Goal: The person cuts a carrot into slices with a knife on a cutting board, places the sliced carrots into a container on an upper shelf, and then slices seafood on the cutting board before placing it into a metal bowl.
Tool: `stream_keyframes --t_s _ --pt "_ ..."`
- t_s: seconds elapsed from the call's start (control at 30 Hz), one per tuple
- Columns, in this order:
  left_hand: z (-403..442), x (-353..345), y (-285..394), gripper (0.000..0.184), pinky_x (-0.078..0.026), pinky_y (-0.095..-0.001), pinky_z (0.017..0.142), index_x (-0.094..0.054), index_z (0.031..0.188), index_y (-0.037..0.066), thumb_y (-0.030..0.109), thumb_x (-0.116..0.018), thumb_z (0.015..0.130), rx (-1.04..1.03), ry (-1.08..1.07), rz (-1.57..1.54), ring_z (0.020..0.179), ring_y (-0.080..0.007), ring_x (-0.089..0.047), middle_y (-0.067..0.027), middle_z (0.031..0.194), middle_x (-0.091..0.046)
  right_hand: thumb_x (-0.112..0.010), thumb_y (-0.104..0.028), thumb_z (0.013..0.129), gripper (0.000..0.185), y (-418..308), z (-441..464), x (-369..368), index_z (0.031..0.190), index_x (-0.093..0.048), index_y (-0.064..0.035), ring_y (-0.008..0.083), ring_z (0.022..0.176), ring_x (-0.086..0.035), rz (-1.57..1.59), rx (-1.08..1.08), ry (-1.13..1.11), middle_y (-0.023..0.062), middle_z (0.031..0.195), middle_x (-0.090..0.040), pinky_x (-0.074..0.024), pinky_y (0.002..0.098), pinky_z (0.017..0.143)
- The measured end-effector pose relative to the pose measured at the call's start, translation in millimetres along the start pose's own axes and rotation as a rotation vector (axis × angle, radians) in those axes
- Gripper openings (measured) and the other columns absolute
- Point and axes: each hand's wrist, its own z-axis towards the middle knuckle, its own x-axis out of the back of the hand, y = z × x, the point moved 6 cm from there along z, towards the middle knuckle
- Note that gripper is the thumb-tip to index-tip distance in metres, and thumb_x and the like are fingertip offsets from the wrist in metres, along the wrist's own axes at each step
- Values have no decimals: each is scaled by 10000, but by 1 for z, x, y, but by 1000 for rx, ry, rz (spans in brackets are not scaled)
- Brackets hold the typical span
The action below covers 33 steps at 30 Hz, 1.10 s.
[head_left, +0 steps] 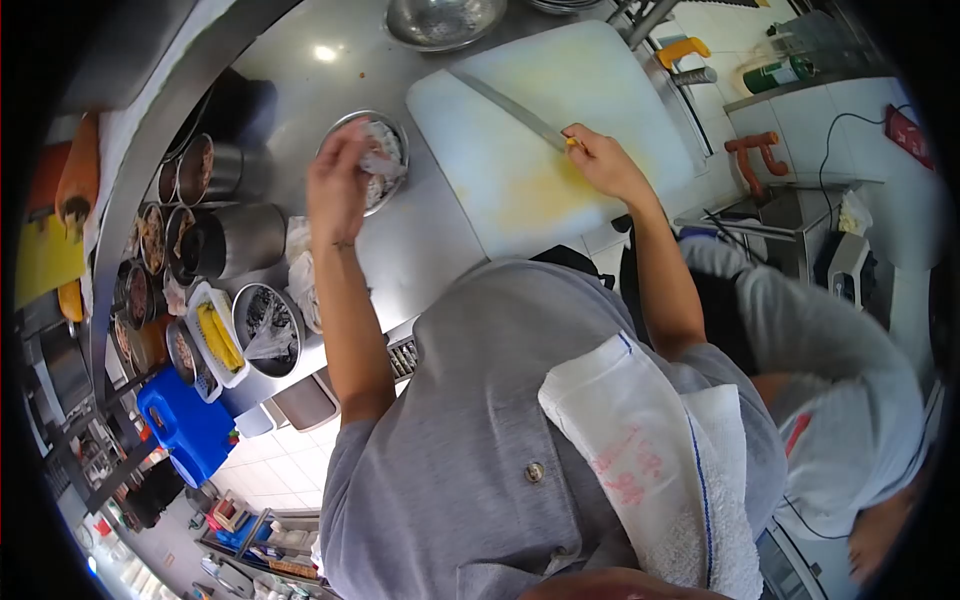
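My right hand [605,166] is closed round the handle of a kitchen knife [515,110]. The long blade lies flat over a white cutting board [560,70] with yellowish stains. At the left, my left hand [338,180] is over the near side of a round metal bowl [401,135]. Its fingers are blurred, so their grip does not show clearly. Pale, partly see-through material [380,160] is at the fingertips, over whitish contents in the bowl; I cannot make out what it is.
A perforated metal bowl [445,25] stands behind the board. Along the left edge are metal pots [245,240], a white basket with yellow items [218,335], a bowl of dark pieces [268,330] and a blue jug [185,425]. Another person [840,350] is close at my right.
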Motion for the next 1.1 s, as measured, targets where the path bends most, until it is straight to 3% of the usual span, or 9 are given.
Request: stream_keyframes --t_s 0.07,0.2,0.27,0.4,0.47,0.63,0.9,1.03,1.1 --pt "1 -39 -22 390 -519 -288 709 -594 1259 3 77 -683 886 9 -166 186 802 -155 -625 -62 895 -640 -537 -164 950 174 15 -14 -6 1054 -566 -27 179 536 -594 614 -476 -135 93 663 -579 -494 316 473" --pt "6 -98 -112 541 -519 -318 768 -545 1328 27 34 -719 816 42 -346 242 816 -203 -629 -100 1008 -616 -526 -156 955 118 25 -31 2 970 -533 -39 79 480 -519 620 -477 -155 52 667 -552 -415 259 371" --pt "-3 -115 -114 560 -519 -369 790 -538 1315 16 17 -715 784 -467 -216 1012 814 -286 -638 -182 1103 -566 -534 -133 930 87 25 -42 9 911 -514 -50 95 492 -521 574 -524 -181 43 651 -542 -436 269 393" --pt "-32 -101 -117 533 -521 -399 784 -547 1283 11 15 -701 773 -387 -105 1058 812 -336 -630 -232 1126 -525 -533 -138 929 84 20 -67 8 919 -509 -58 96 479 -493 659 -636 -181 31 649 -533 -409 265 398" --pt "-49 -92 -98 553 -522 -326 707 -569 1286 42 28 -752 764 -719 -40 1135 930 -294 -619 -158 1073 -576 -538 -146 926 78 20 -69 13 921 -529 -69 88 491 -476 562 -592 -107 17 639 -523 -379 261 414" --pt "-95 9 -65 517 -505 -383 755 -567 1252 42 -39 -698 759 -381 240 747 925 -281 -588 -150 1106 -553 -577 -127 981 134 20 -83 20 1056 -589 -17 90 594 -529 730 -419 -87 19 754 -562 -461 246 530" --pt "-178 128 -61 505 -460 -472 898 -645 1141 180 2 -715 674 15 674 1718 1122 -391 -484 -171 1221 -507 -513 -153 1023 289 -24 -67 50 1272 -536 -8 99 622 -561 705 -310 -235 75 817 -608 -489 247 571" --pt "-190 154 -84 478 -490 -446 874 -651 1107 175 -43 -706 685 -46 823 1493 1059 -386 -532 -186 1170 -526 -550 -106 989 338 -65 -50 48 1318 -521 -36 100 620 -552 575 -454 -431 65 844 -627 -481 231 593" --pt "-213 154 -71 413 -505 -411 862 -650 1064 125 -87 -681 711 -133 968 801 1029 -331 -580 -179 1118 -547 -569 -37 946 445 -77 -41 31 1384 -491 -39 118 697 -557 439 -152 -443 70 919 -638 -471 223 662"
